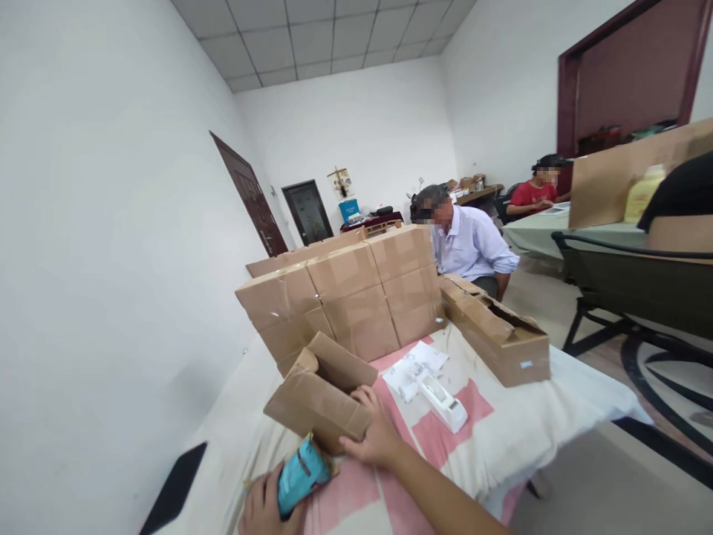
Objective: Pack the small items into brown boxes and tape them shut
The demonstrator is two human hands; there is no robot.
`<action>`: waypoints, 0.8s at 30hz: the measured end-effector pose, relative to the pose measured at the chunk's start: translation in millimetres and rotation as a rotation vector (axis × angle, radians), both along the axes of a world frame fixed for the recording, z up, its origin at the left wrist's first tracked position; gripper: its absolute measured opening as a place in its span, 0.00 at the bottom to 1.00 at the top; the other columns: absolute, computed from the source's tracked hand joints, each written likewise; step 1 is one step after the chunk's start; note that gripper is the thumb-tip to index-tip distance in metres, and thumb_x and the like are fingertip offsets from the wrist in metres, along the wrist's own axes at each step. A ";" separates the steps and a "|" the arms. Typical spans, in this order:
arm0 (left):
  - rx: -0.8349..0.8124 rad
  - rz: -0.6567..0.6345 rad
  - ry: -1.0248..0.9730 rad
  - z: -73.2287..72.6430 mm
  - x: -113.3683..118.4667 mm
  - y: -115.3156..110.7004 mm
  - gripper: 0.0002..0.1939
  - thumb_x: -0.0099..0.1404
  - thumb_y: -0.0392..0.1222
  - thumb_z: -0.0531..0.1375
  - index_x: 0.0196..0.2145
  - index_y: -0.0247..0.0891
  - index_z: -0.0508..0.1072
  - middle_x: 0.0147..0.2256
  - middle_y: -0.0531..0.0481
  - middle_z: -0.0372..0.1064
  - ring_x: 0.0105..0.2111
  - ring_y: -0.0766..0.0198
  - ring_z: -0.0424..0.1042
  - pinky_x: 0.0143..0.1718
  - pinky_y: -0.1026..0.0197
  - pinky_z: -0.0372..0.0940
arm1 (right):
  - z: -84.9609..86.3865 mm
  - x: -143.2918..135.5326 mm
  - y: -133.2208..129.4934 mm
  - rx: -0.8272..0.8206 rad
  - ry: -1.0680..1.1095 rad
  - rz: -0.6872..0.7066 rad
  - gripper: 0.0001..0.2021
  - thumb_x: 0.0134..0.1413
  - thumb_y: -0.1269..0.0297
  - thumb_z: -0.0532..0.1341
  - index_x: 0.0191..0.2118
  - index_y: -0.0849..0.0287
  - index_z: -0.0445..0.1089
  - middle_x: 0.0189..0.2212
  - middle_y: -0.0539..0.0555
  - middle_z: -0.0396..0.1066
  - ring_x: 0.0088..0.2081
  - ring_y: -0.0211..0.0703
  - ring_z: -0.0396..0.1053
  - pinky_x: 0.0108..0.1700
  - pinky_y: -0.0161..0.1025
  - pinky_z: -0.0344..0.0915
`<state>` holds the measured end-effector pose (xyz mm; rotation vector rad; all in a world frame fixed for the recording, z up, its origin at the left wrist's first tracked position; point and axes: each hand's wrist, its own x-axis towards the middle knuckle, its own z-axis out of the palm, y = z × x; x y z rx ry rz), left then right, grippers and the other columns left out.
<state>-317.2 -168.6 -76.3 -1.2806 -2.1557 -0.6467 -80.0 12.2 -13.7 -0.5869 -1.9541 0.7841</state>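
Observation:
My left hand (268, 507) is closed around a shiny blue packet (304, 474) with gold-coloured crimped ends, low in the view. Just beyond the packet stands an open cardboard box (317, 405), its flaps raised and its inside mostly hidden. At the box's near right corner is my right hand (374, 431), thumb on the near side and fingers over the edge. The packet is outside the box, close to its near wall.
Stacked taped cartons (356, 293) stand behind the box. A white tape dispenser (443, 401) and papers (415, 364) lie to the right, near a long opened carton (501, 334). A dark flat object (175, 487) is at left. A person (473, 241) sits beyond the cartons.

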 end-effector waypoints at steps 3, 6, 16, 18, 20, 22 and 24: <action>-0.027 -0.039 -0.027 7.8 3.4 -4.7 0.29 0.63 0.54 0.59 0.58 0.39 0.69 0.51 0.40 0.71 0.53 0.43 0.70 0.50 0.46 0.66 | 0.9 0.2 1.6 0.037 -0.043 -0.035 0.38 0.42 0.55 0.71 0.61 0.58 0.64 0.61 0.64 0.61 0.67 0.66 0.51 0.67 0.60 0.53; -0.035 -0.037 -0.056 13.8 9.6 -7.0 0.27 0.65 0.52 0.57 0.58 0.39 0.68 0.52 0.41 0.70 0.54 0.45 0.69 0.52 0.46 0.65 | 1.2 0.1 4.0 0.101 -0.061 -0.059 0.34 0.46 0.56 0.70 0.60 0.57 0.65 0.59 0.63 0.62 0.66 0.66 0.52 0.67 0.62 0.53; -0.007 -0.046 -0.079 11.8 13.5 -7.4 0.27 0.63 0.50 0.58 0.58 0.39 0.69 0.52 0.39 0.70 0.55 0.45 0.68 0.53 0.45 0.64 | -0.3 -0.8 5.1 0.127 0.152 -0.084 0.27 0.51 0.56 0.67 0.55 0.55 0.60 0.57 0.63 0.54 0.56 0.58 0.62 0.60 0.56 0.65; 0.012 -0.049 -0.048 11.6 13.7 -7.2 0.26 0.62 0.49 0.59 0.57 0.38 0.71 0.54 0.37 0.69 0.55 0.44 0.68 0.53 0.45 0.64 | -0.4 -0.5 5.3 0.104 0.190 -0.119 0.27 0.51 0.55 0.68 0.53 0.55 0.58 0.56 0.63 0.54 0.53 0.56 0.64 0.57 0.56 0.67; 0.041 -0.018 0.008 14.0 16.2 -7.2 0.24 0.60 0.48 0.60 0.52 0.39 0.75 0.58 0.35 0.66 0.59 0.40 0.64 0.56 0.42 0.61 | 1.8 2.2 6.4 0.110 0.251 -0.161 0.26 0.50 0.53 0.68 0.49 0.54 0.57 0.55 0.63 0.53 0.54 0.57 0.62 0.56 0.57 0.66; 0.055 0.025 0.064 19.0 20.3 -8.7 0.18 0.58 0.46 0.61 0.46 0.41 0.77 0.62 0.35 0.64 0.63 0.36 0.60 0.60 0.36 0.55 | 7.3 7.8 7.8 0.148 0.347 -0.197 0.22 0.50 0.53 0.67 0.43 0.54 0.56 0.54 0.62 0.53 0.57 0.60 0.59 0.58 0.58 0.63; 0.054 0.007 0.100 24.8 23.9 -13.7 0.14 0.57 0.42 0.59 0.41 0.43 0.77 0.60 0.40 0.69 0.63 0.39 0.62 0.63 0.32 0.47 | 15.2 15.6 9.3 0.175 0.445 -0.237 0.18 0.53 0.54 0.64 0.41 0.53 0.55 0.53 0.62 0.53 0.58 0.61 0.58 0.58 0.60 0.61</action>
